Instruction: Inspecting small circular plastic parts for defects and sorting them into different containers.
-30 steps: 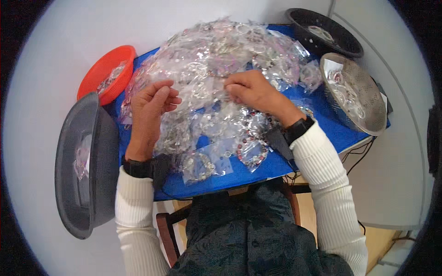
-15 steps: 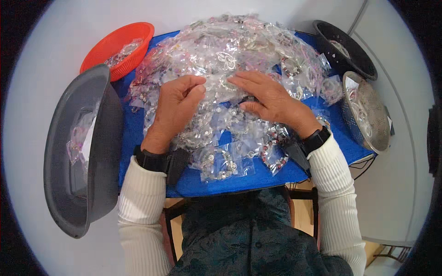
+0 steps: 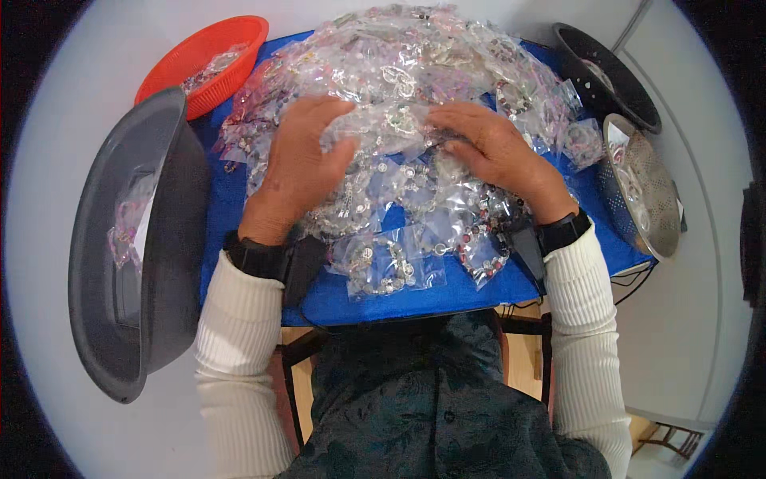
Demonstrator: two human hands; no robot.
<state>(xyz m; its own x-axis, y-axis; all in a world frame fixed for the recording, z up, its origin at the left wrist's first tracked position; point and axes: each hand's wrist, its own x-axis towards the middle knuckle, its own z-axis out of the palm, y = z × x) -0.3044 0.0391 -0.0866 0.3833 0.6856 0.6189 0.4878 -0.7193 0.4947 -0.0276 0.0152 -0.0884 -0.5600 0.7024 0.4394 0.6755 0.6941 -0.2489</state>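
A large heap of clear plastic bags (image 3: 375,72) with beaded bracelets inside covers most of the blue table. My left hand (image 3: 299,164), slightly blurred, is at the heap's near left part, thumb and fingers apart. Across from it, my right hand (image 3: 499,156) rests at the heap with its fingers stretched toward the left and the thumb apart. Between the two hands lies a shiny bagged bracelet (image 3: 399,121). Nearer to me, another bagged bracelet (image 3: 375,267) lies flat, and a bagged red-and-dark bead bracelet (image 3: 483,259) sits to its right.
At the left stand a deep grey basin (image 3: 179,239) and an orange-red basket (image 3: 239,76), each with some bagged pieces. On the right are a black basket (image 3: 642,116) and a metal colander (image 3: 664,215). The blue tabletop (image 3: 359,311) shows along its near edge; cables (image 3: 634,279) hang at the right corner.
Both hands have moved apart and the left thumb has spread from its fingers. The bagged bracelet between them shows more fully. The whole view has shifted slightly.
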